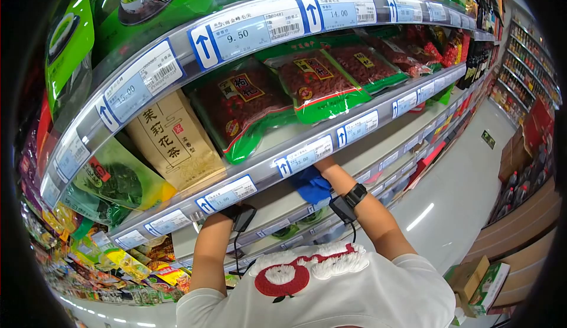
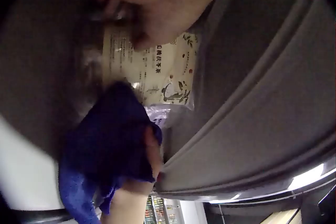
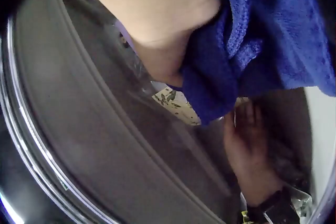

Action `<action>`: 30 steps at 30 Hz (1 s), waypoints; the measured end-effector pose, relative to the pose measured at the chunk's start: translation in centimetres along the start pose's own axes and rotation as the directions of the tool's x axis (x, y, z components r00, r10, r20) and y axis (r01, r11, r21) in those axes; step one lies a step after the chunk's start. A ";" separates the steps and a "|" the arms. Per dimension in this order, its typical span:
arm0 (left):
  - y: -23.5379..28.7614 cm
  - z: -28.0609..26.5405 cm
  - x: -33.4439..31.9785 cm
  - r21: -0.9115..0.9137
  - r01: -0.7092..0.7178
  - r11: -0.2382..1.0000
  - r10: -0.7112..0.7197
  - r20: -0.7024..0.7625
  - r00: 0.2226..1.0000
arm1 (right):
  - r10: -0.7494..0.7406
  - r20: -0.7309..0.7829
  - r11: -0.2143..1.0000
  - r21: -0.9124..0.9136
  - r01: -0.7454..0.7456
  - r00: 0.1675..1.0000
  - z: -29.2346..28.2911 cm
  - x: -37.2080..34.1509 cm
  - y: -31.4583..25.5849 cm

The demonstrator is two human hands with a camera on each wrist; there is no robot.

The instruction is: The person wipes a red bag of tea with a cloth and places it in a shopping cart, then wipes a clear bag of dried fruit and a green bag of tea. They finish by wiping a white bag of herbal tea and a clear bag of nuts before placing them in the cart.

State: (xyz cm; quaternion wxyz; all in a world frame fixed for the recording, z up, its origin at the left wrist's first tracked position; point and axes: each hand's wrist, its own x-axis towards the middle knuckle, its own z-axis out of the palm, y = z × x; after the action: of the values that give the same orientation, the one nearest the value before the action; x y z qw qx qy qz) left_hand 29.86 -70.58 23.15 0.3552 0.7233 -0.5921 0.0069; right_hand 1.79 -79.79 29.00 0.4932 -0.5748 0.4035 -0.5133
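Below the store shelf (image 1: 260, 165), whose price tags (image 1: 239, 36) read 9.50, 14.00 and 15.00, above red-and-green bags (image 1: 319, 74) marked 枸杞 and a tan bag (image 1: 174, 142) printed 茉莉花茶, the person's right hand (image 3: 163, 50) grasps a blue cloth (image 3: 210, 71) with bent fingers. The cloth hangs by a clear-wrapped cream packet (image 2: 157, 74) on the lower shelf, its label ending 茯苓茶; the left hand (image 2: 165, 11) reaches over it, fingers at its edge, though whether they pinch it I cannot tell.

Soft blue cloth (image 2: 107, 145); glossy, seemingly plastic packet (image 2: 149, 69).
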 end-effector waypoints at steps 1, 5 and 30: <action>0.1 -0.1 -0.1 0.003 -0.004 1.000 0.004 -0.002 1.000 | 0.001 -0.003 1.000 0.001 -0.001 1.000 0.0 0.0 0.0; 1.0 -0.5 -0.7 0.021 -0.030 0.999 0.030 -0.015 0.999 | 0.002 0.007 1.000 0.027 -0.002 1.000 -0.4 -0.2 -0.4; 22.0 -4.4 -20.2 -0.920 0.378 0.104 -0.271 0.340 0.901 | 0.277 0.602 0.825 0.250 -0.506 0.749 -10.6 -14.3 -2.2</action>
State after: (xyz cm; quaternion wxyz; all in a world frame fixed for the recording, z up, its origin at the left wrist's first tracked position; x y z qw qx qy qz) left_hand 6.68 -52.11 28.81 0.6974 0.4416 -0.3005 -0.4778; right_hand -10.89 -67.15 28.32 0.7909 -0.4827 0.2483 -0.2827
